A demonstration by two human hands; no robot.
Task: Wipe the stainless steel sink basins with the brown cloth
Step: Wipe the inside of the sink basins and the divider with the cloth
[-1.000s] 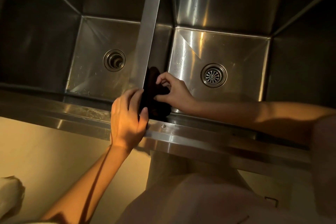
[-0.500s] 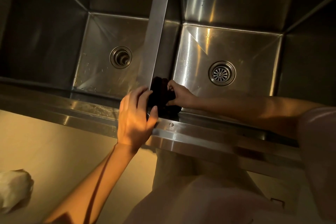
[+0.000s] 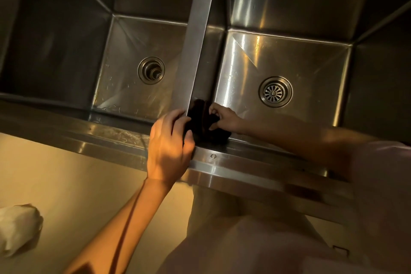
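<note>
Single head view: wide-angle, looks steeply down from close above front rim (image 3: 255,162) into both sink basins (image 3: 142,87); no second view.

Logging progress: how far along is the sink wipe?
Early. Nothing looks finished: droplets show on the right stainless steel basin, marks on the left basin. In hand: right hand and left hand grip the dark brown cloth by the divider's near end. Left: both basin floors and walls.
</note>
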